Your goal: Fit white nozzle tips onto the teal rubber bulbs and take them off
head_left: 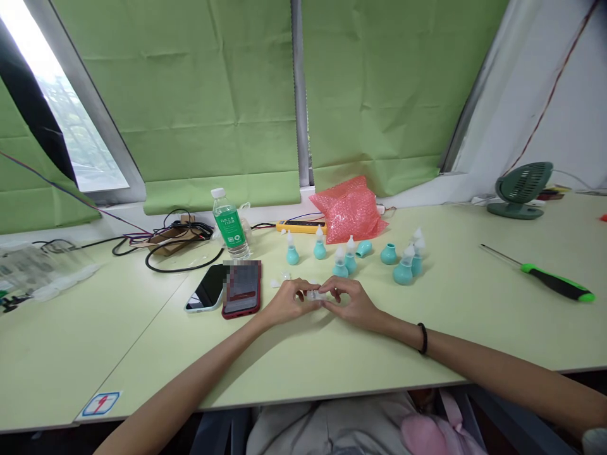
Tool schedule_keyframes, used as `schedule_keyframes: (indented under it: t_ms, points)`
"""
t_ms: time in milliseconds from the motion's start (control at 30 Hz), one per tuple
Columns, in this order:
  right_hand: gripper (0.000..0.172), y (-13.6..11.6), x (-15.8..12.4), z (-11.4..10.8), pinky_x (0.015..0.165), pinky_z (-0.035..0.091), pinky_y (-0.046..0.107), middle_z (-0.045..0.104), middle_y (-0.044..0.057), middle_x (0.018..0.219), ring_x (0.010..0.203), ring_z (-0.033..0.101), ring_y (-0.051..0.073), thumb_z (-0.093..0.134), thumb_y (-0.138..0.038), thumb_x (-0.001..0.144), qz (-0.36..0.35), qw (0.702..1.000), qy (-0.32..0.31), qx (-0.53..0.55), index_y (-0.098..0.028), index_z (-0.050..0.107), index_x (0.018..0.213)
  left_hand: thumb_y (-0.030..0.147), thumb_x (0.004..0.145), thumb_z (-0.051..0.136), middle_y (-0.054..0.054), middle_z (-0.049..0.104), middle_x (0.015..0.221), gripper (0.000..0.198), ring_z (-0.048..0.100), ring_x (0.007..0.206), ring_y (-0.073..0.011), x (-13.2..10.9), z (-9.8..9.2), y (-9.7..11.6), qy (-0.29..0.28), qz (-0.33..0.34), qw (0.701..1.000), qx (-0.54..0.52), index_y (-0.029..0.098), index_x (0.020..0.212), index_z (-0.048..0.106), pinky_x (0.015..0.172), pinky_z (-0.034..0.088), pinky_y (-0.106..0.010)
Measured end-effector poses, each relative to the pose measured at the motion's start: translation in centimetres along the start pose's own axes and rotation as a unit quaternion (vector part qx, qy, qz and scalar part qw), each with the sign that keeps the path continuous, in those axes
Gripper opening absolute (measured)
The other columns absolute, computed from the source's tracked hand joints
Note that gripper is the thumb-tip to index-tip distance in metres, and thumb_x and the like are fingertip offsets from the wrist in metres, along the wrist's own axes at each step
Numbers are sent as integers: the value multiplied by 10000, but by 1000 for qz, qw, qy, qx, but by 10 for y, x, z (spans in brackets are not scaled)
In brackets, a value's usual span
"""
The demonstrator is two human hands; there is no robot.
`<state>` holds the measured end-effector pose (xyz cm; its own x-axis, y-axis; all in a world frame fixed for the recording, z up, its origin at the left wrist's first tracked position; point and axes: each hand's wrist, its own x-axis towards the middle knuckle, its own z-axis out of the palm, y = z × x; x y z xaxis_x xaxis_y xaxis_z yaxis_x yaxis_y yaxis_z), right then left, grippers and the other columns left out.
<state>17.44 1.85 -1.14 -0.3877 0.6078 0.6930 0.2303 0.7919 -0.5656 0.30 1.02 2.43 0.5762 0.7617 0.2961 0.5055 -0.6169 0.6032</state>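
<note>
My left hand (290,302) and my right hand (349,303) meet above the table's middle. Both sets of fingertips pinch a small translucent plastic piece (315,295) between them; its exact shape is partly covered by fingers. Just beyond my hands stand several teal squeeze bulbs with clear pointed tips, among them one bulb (293,254) at the left and another bulb (403,273) at the right. A teal bulb without a tip (389,254) stands upright, and a second bare bulb (364,248) lies on its side. Small white bits (275,284) lie by my left hand.
Two phones, one dark-screened (207,289) and one red-cased (242,303), lie left of my hands. Behind them stand a water bottle (231,224) and cables (177,235). Pink bubble wrap (351,212) lies at the back, a screwdriver (552,280) and green fan (521,188) at right.
</note>
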Motion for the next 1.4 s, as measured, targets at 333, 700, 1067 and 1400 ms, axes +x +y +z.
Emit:
schedule_keyframes:
  t_ms: [333, 700, 1067, 1400]
  points:
    - [192, -2, -4, 1, 502, 446, 218, 557, 42, 737, 640, 524, 114, 555, -104, 659, -92, 996, 16, 14, -192, 584, 827, 280, 681, 508, -5, 521, 606, 169, 447, 537, -83, -6, 2, 4, 31, 73, 993, 87, 121, 687, 566, 520, 341, -196]
    - [162, 0, -5, 3, 510, 461, 218, 561, 44, 762, 628, 531, 106, 552, -114, 659, -57, 998, -9, 30, -181, 587, 803, 356, 693, 519, -14, 536, 610, 239, 456, 602, -108, -4, -2, -2, -4, 117, 988, 105, 144, 769, 597, 557, 334, -207]
    - [116, -2, -2, 2, 516, 471, 236, 577, 51, 789, 636, 539, 118, 542, -165, 674, -28, 999, -27, 34, -184, 585, 780, 335, 715, 495, -12, 547, 607, 224, 462, 601, -114, -5, 1, -2, -7, 70, 995, 68, 151, 765, 611, 561, 341, -216]
    - [114, -1, -1, 3, 510, 459, 231, 574, 48, 762, 630, 530, 114, 548, -175, 671, -24, 999, -22, 18, -172, 577, 781, 370, 728, 465, -19, 545, 592, 282, 466, 560, -101, -6, 3, -2, 22, 59, 994, 92, 122, 654, 575, 533, 335, -209]
